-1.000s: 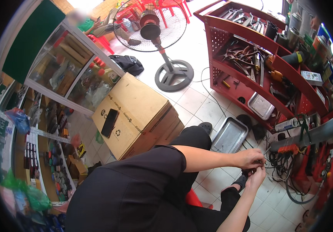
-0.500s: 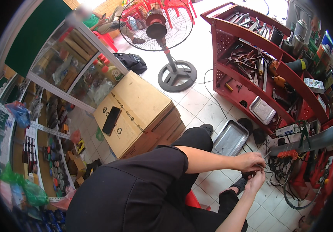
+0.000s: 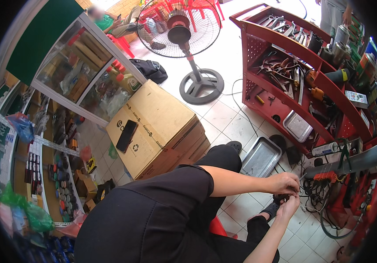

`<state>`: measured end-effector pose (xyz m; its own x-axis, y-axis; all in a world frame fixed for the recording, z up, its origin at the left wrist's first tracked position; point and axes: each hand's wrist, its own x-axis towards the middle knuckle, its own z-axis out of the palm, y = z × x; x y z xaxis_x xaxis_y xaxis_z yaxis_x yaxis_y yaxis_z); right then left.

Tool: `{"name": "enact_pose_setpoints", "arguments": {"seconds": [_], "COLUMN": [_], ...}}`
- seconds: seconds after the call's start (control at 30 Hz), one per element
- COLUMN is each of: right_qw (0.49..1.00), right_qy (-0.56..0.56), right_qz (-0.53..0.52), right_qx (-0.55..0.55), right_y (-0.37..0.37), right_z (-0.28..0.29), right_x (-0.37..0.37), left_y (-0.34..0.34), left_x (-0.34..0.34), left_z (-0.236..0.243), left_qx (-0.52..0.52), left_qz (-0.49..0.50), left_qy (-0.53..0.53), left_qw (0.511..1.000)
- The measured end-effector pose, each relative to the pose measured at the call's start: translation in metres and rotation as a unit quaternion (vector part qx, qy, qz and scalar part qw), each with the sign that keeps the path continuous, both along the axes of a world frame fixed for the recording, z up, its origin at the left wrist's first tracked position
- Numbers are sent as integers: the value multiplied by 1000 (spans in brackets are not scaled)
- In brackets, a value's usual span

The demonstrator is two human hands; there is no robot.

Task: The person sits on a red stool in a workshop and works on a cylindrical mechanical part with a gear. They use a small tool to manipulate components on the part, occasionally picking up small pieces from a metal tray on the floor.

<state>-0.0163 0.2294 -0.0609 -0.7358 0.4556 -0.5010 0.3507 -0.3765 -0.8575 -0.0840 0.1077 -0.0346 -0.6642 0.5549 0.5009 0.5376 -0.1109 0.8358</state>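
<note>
My left hand [image 3: 283,183] and my right hand [image 3: 288,207] meet at the lower right, fingertips bent together around a small dark part [image 3: 281,198]. Its kind is too small to make out, and the fingers cover much of it. Both hands are closed, the left above the right in the picture. Just to their left on the tiled floor lies a shallow metal tray [image 3: 262,157] with a few small bits in it. A grey pipe-like bar [image 3: 350,161] and an orange-red socket block [image 3: 327,176] are to the right of my hands.
A red tool trolley [image 3: 252,72] holding pliers and wrenches stands at the upper right, with tangled cables [image 3: 317,193] below. Cardboard boxes [image 3: 162,118] bearing a phone [image 3: 127,136] stand left of my knee. A pedestal fan [image 3: 200,85] is ahead; people are in the background.
My left fingers have shifted slightly over the dark part, while both hands stay together in nearly the same place. At the upper right, a person's hand and legs have come into view.
</note>
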Motion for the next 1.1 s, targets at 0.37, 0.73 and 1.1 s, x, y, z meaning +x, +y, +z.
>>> {"name": "enact_pose_setpoints", "arguments": {"seconds": [0.37,0.73,1.1], "right_qw": [1000,1000,1000], "right_qy": [11,6,6], "right_qz": [-5,-9,-7], "right_qx": [-19,-21,-26], "right_y": [2,2,5], "right_z": [10,8,5], "right_x": [0,-1,-1], "left_y": [2,-1,2], "left_x": [-2,1,-1], "left_z": [-3,3,-1], "left_qx": [-10,-1,-2], "left_qz": [-23,-15,-26], "left_qy": [47,15,30], "left_qw": [999,1000,999]}}
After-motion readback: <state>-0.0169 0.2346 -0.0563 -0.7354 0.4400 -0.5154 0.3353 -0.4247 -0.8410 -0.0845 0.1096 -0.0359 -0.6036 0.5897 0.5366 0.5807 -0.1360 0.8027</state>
